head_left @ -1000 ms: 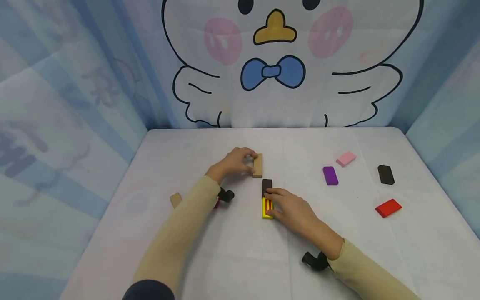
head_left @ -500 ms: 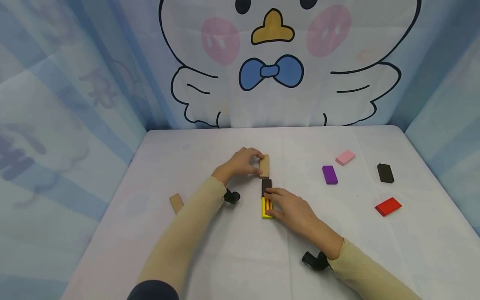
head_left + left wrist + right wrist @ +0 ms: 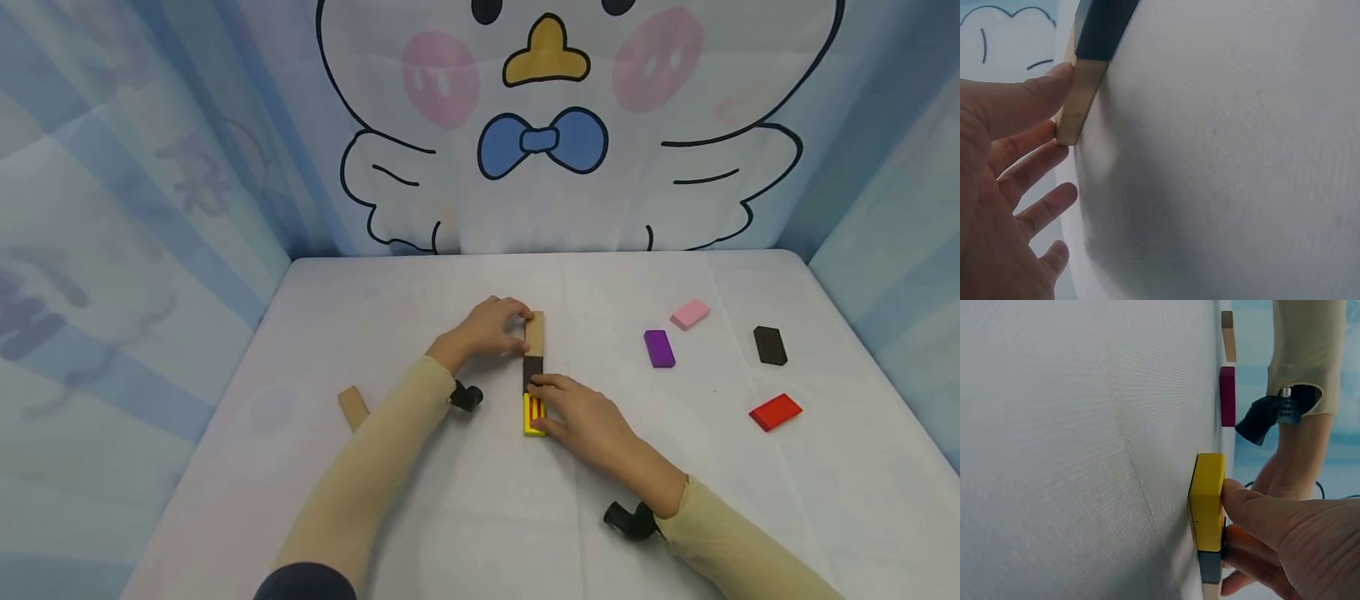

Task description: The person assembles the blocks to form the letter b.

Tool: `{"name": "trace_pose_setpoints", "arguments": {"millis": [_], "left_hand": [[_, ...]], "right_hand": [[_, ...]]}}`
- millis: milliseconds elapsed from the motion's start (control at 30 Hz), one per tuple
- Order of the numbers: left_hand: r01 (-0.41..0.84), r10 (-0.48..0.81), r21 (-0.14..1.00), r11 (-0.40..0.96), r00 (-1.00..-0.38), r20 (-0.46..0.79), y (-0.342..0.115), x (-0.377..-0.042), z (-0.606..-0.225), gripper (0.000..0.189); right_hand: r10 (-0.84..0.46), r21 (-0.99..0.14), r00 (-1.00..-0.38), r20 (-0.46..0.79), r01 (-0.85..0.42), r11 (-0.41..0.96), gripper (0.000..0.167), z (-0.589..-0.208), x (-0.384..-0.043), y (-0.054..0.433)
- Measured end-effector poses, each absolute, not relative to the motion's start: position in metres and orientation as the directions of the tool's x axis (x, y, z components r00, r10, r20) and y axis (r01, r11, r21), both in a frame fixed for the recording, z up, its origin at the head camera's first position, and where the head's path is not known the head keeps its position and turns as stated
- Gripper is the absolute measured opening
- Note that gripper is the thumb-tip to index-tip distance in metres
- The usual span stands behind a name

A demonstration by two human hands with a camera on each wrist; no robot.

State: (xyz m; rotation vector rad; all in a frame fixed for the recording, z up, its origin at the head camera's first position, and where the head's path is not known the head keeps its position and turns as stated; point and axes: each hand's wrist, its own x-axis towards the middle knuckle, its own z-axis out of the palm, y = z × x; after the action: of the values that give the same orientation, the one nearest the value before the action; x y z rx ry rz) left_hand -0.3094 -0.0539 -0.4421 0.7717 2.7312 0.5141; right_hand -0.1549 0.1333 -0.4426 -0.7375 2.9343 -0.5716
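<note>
Left hand butts tan block — against brown block.

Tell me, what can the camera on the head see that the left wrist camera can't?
Only the head view shows the yellow block under the right hand, the purple block, pink block, red block, a loose dark brown block, a spare tan block and the bird picture. Only the left wrist view shows the tan block's thin side edge close up. Both show the left hand touching the tan block, which meets a dark block on the white table.
</note>
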Motion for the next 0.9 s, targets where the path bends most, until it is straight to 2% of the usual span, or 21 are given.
{"name": "trace_pose_setpoints", "arguments": {"millis": [433, 700, 900], "left_hand": [[0.434, 0.531, 0.416, 0.799, -0.834, -0.151, -0.056, -0.305, -0.442, 0.055], [0.459, 0.561, 0.418, 0.784, -0.812, -0.161, -0.061, -0.302, -0.442, 0.048], [0.43, 0.51, 0.386, 0.816, -0.85, -0.132, -0.082, -0.3, -0.433, 0.038]], "right_hand": [[-0.465, -0.373, -0.885, 0.021, -0.439, 0.818, 0.055, -0.444, -0.157, 0.134], [-0.442, -0.357, -0.896, -0.031, -0.403, 0.843, 0.054, -0.442, -0.162, 0.134], [-0.458, -0.331, -0.887, -0.052, -0.418, 0.846, 0.048, -0.435, -0.175, 0.135]]}}
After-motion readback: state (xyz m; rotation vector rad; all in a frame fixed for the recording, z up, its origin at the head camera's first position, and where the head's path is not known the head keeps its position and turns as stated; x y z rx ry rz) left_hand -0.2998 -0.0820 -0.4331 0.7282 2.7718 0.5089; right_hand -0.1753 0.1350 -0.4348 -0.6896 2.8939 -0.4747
